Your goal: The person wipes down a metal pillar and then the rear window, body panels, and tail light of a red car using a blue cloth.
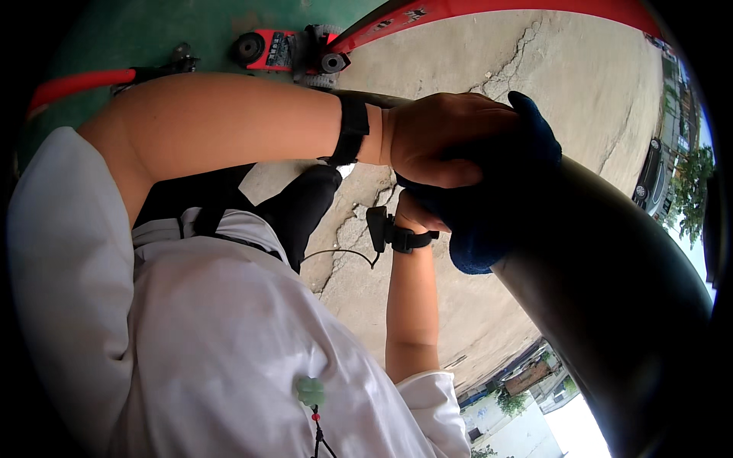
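Observation:
A dark blue cloth (475, 252) lies bunched against a long, smooth, rounded black object (580, 275) that runs toward the lower right; its kind cannot be made out. My left hand (447, 137), with a black wrist strap (353, 126), reaches across from the left and closes over the cloth from above, thumb toward me. Below it, my right hand (418, 212) is closed at the cloth's near side, its fingers mostly hidden by the fabric. A black strap with a small box (379, 229) and a cable circles the right wrist.
Red equipment on small wheels (286, 52) stands beyond my left arm, with a red beam (496, 9) curving across the top. Below is cracked concrete (595, 84), bordered by green flooring (137, 46). A dark car (649, 172) is parked far right.

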`<state>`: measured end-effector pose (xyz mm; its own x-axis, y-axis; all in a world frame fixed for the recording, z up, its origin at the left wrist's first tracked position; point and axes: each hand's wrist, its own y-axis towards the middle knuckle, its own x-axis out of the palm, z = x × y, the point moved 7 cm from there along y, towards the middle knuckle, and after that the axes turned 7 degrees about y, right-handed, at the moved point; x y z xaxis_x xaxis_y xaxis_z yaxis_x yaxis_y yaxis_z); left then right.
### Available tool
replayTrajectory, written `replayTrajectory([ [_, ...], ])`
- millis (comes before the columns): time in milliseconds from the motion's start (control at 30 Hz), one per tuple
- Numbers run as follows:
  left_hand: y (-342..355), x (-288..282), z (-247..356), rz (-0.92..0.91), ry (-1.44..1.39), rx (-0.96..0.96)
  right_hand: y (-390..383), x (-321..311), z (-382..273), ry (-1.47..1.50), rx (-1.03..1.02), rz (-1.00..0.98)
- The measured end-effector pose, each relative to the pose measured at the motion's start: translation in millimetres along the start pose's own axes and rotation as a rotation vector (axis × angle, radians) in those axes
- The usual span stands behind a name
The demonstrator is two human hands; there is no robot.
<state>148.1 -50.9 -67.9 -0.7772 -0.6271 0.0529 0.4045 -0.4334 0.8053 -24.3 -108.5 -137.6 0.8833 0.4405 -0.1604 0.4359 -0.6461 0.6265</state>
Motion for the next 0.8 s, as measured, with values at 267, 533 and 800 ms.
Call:
replayTrajectory([
  [267, -0.9, -19.6, 7.1, -0.152, 0.163, -0.146, 17.5, 37.6, -42.0, -0.166, -0.102, -0.078],
  [533, 84.0, -3.0, 98.1, 0.134, 0.285, 0.356, 113.6, 11.2, -171.4, -0.199, -0.199, 0.084],
  [800, 253.6, 40.2, 244.0, 0.166, 0.826, 0.534, 247.5, -13.4, -325.4, 0.107, -0.448, 0.002],
])
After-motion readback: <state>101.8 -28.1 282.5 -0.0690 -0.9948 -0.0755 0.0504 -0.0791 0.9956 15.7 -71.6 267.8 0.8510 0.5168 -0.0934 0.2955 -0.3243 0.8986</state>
